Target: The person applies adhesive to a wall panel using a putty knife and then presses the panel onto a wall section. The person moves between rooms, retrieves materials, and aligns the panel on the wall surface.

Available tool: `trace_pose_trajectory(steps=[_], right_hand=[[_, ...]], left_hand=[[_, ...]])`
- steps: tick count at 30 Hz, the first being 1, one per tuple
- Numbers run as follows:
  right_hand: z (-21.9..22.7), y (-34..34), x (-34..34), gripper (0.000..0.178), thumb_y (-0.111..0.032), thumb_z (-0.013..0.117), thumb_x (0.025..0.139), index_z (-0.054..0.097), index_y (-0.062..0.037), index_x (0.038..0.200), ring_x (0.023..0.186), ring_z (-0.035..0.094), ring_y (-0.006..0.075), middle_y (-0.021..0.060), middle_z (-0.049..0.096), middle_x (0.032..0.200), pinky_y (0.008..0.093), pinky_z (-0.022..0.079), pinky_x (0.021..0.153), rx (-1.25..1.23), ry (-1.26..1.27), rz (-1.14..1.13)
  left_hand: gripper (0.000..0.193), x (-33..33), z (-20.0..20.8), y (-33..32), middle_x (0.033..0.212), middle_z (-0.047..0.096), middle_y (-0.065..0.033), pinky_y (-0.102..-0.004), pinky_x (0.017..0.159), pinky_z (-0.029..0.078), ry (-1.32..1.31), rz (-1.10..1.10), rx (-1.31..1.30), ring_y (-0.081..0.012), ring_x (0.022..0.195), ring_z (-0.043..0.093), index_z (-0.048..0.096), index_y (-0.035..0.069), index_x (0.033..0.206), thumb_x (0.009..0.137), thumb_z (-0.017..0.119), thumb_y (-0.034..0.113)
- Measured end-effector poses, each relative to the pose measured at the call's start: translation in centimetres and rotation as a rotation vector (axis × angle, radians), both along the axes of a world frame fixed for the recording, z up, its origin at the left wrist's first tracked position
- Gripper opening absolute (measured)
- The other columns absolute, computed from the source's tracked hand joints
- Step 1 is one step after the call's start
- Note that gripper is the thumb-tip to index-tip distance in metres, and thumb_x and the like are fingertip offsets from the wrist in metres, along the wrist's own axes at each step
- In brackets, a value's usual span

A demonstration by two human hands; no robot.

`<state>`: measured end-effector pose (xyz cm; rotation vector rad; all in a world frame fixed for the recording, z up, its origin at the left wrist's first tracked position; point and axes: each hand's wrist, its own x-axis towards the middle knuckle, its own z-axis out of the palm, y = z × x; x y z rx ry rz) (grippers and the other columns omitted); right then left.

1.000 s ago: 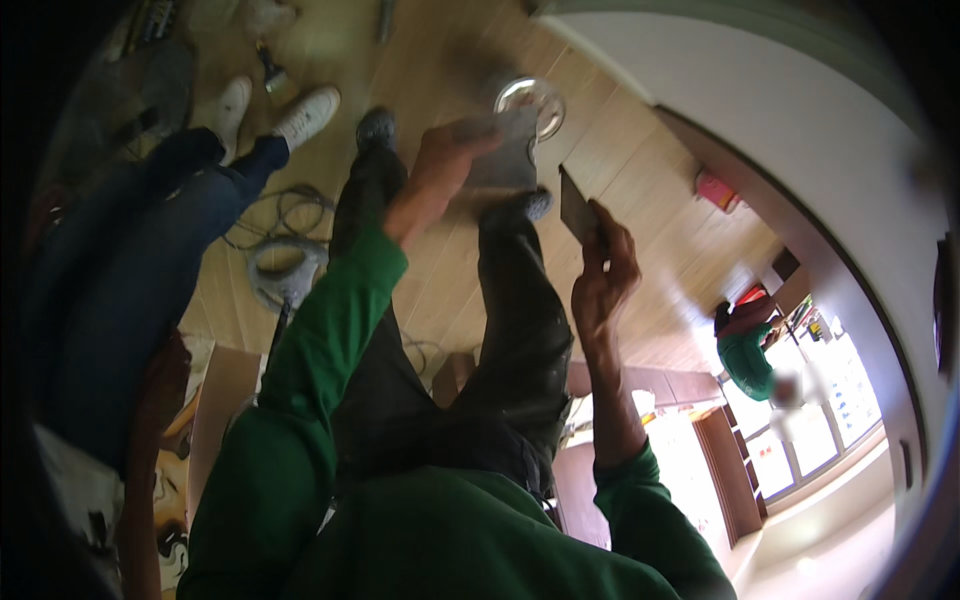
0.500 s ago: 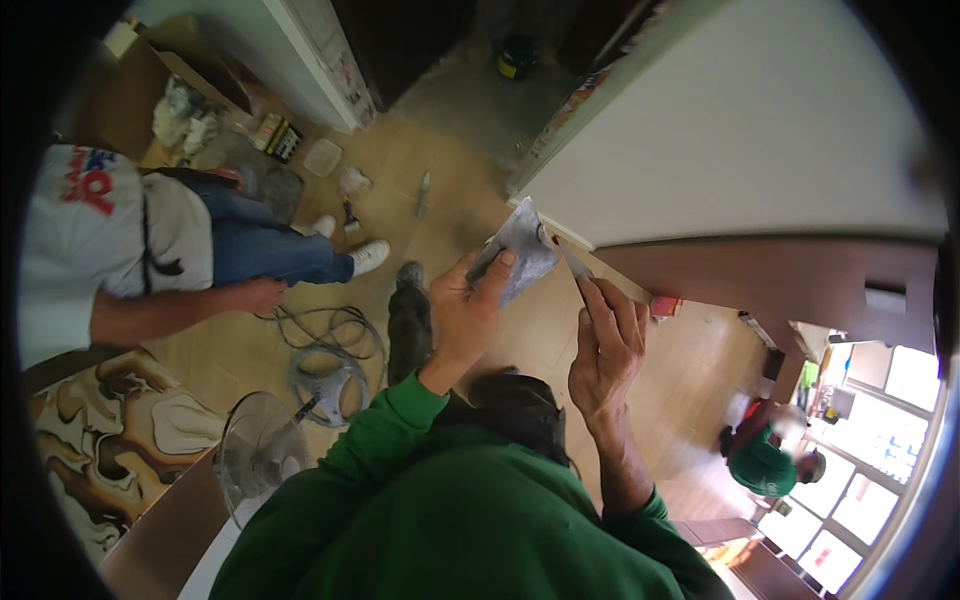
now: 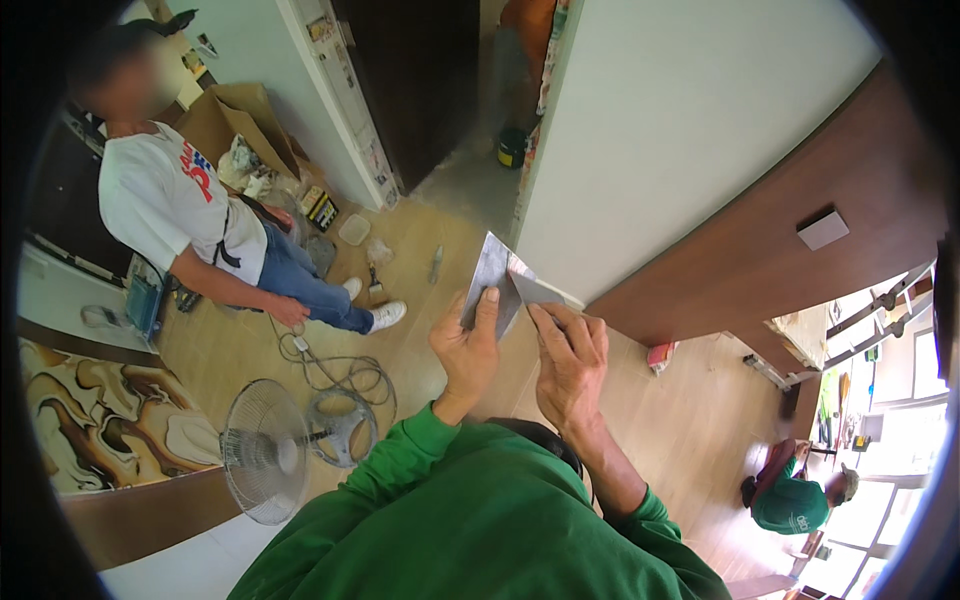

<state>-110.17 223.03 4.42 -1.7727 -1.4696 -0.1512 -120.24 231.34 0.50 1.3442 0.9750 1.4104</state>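
Smooth metal plate point(image 3: 489, 266), matt cloth sleeve point(image 3: 412, 446)

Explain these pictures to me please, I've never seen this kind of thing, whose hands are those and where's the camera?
No machine here: these are a person's two bare hands, coming out of green sleeves. The camera sits on that person's head and looks down; its wide fisheye lens bends straight edges.

The left hand grips a thin grey plate. The right hand holds a flat grey blade that meets it in the view; I can't tell whether they touch.

On the light brown floor are a fan, a coiled cable and a brush. Two other people are nearby: one in a white shirt, one in green.
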Motion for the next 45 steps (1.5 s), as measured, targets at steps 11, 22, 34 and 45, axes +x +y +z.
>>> trace_pose_trajectory(steps=[11,22,34,45], right_hand=[[0.1,0.1,-1.4,0.033,0.006,0.057,0.082,0.067,-0.001,0.112,0.102,0.054,0.0335,0.0133,0.062,0.111,0.0418,0.045,0.09,0.108,0.153,-0.009],[0.5,3.6,-3.0,0.031,0.004,0.054,0.088,0.065,0.0006,0.116,0.102,0.054,0.0307,0.0154,0.062,0.112,0.0393,0.045,0.089,0.086,0.172,0.017],[6.1,6.2,-3.1,0.033,0.005,0.056,0.085,0.067,-0.0023,0.115,0.097,0.055,0.0265,0.0133,0.063,0.111,0.0367,0.046,0.085,0.155,0.242,-0.034],[6.7,7.7,-3.5,0.03,0.004,0.055,0.092,0.066,-0.0021,0.12,0.097,0.052,0.0085,0.0033,0.06,0.116,0.0218,0.042,0.085,0.409,0.857,-0.099]], left_hand=[[0.015,-1.4,3.7,-0.9,0.082,0.065,-0.0103,-0.0273,0.067,0.049,0.148,0.044,0.101,-0.0123,0.073,0.059,0.067,-0.003,0.102,0.092,0.064,0.008],[0.016,-1.9,3.0,1.6,0.082,0.064,-0.0091,-0.0256,0.06,0.047,-0.008,0.034,0.104,-0.0096,0.07,0.057,0.066,-0.003,0.105,0.092,0.064,0.006],[0.03,-4.9,4.8,9.3,0.101,0.066,-0.009,-0.0336,0.08,0.05,-0.353,-0.187,-0.461,-0.0169,0.087,0.062,0.064,0.0,0.113,0.094,0.062,0.023],[0.027,-1.7,12.3,13.0,0.109,0.067,-0.0092,-0.0334,0.088,0.051,-0.542,-0.764,-0.844,-0.0186,0.098,0.065,0.063,-0.001,0.114,0.093,0.061,0.017]])
